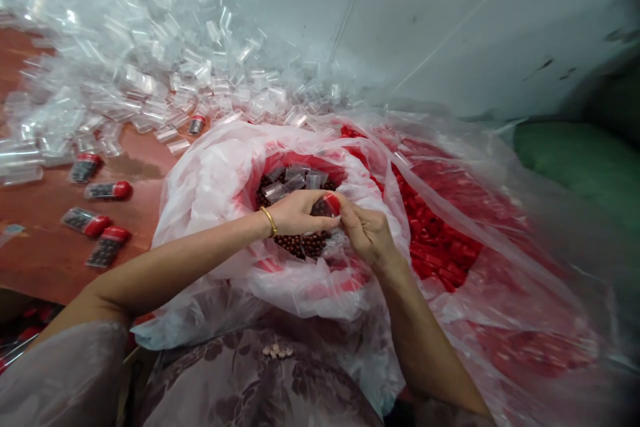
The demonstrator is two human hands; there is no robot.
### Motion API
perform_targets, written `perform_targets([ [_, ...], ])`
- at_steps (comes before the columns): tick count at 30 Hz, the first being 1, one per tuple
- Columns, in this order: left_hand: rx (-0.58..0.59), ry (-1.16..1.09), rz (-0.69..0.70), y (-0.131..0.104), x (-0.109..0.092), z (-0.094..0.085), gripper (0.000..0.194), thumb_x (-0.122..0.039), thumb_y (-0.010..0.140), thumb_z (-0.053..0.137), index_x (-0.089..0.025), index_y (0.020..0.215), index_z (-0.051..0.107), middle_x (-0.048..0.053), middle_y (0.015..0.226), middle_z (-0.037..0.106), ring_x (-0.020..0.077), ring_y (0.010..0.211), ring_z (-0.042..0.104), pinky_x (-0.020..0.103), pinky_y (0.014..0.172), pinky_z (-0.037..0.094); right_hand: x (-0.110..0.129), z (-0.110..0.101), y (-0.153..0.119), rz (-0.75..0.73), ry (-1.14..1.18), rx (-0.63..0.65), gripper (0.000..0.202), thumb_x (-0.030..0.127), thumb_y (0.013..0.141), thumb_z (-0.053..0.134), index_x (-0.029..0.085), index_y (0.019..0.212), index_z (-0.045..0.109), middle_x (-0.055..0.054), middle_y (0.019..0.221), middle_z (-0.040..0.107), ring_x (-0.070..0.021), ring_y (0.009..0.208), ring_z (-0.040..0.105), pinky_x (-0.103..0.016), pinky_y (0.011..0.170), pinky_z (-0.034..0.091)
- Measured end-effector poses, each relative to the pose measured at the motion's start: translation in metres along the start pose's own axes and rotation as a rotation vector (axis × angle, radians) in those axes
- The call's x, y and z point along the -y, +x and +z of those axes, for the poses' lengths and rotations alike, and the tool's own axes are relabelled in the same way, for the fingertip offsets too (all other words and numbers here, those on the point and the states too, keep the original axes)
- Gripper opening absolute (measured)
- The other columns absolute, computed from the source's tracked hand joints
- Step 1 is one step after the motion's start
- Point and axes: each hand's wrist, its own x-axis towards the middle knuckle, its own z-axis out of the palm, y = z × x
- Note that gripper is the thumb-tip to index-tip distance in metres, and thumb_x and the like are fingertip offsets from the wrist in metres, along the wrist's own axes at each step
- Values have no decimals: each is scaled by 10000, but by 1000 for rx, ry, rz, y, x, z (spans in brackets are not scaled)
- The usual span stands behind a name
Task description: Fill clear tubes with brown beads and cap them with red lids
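Note:
Over an open plastic bag point(200, 180), my left hand point(297, 212) is closed around a small clear tube point(321, 207) with dark contents. A red cap point(331, 203) sits at the tube's right end. The fingers of my right hand point(369, 232) are pinched against this cap from the right. Below both hands, the bag holds many brown beads point(300, 245) with several empty clear tubes point(294, 180) lying on them. My left palm and part of the tube are hidden by the fingers.
Clear tubes point(150, 80) are heaped along the back left of the reddish table point(145, 153). Several filled, red-capped tubes point(107, 247) lie at left. To the right, a clear bag holds red caps point(440, 240). A pale wall point(425, 27) rises behind.

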Motion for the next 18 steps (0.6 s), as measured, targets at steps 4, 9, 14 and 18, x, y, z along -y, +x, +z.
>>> perform_targets([
  [4, -5, 211, -90, 2, -9, 2, 273, -376, 679, 651, -137, 804, 608, -24, 654, 568, 103, 616, 502, 202, 585, 390, 5, -1, 8, 55, 13, -252, 499, 556, 886, 391, 197, 812, 729, -3, 495, 517, -133, 478, 502, -272, 517, 415],
  [9, 53, 606, -100, -3, -18, 6, 155, -282, 662, 604, -147, 737, 624, 21, 624, 594, 152, 574, 532, 250, 581, 401, 10, 29, 29, 285, 470, -153, 621, 683, 843, 318, 179, 865, 681, 11, 566, 496, -97, 484, 464, -230, 470, 383],
  [14, 61, 743, -67, -7, -14, 7, 260, -285, 659, 591, -113, 845, 650, 112, 757, 660, 250, 692, 611, 332, 641, 470, 11, 43, 34, 330, 595, 33, 612, 667, 839, 358, 251, 1254, 531, -21, 967, 620, -140, 842, 595, -272, 748, 489],
  [18, 108, 864, -88, -7, -9, 5, 291, -303, 652, 599, -104, 854, 664, 133, 763, 667, 275, 746, 632, 350, 676, 489, 12, 50, 26, 154, 422, 35, 566, 610, 885, 324, 256, 1271, 536, -43, 1094, 624, -179, 1030, 564, -354, 955, 423],
])
